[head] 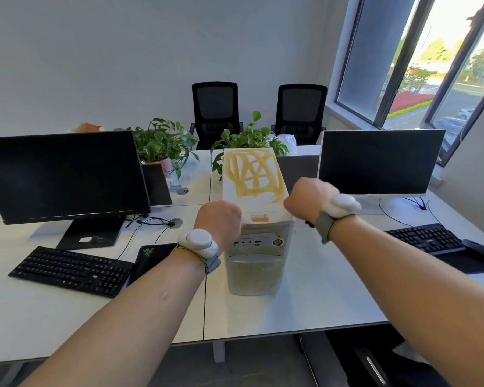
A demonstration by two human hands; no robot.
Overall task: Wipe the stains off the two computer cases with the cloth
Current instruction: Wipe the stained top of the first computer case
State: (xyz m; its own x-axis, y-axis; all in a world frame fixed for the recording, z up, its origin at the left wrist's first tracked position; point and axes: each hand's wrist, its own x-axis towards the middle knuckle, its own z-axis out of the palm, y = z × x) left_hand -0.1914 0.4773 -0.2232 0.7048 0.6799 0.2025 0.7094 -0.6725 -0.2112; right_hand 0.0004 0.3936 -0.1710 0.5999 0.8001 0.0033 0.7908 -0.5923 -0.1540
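Note:
One white computer case (256,263) stands upright on the white desk (319,297), its front panel facing me. Yellow-brown stains (253,174) are smeared in crossing strokes over its top, with a small patch near the front edge. My left hand (218,219) grips the case's top left edge near the front, fingers curled over it. On the opposite side, my right hand (305,199) holds the top right edge. No cloth and no second case are in view.
A black monitor (62,174), keyboard (73,270) and mouse pad (151,255) lie left of the case. Another monitor (380,163), keyboard (428,238) and mouse (479,250) sit right. Potted plants (162,143) and two black chairs (215,113) stand behind.

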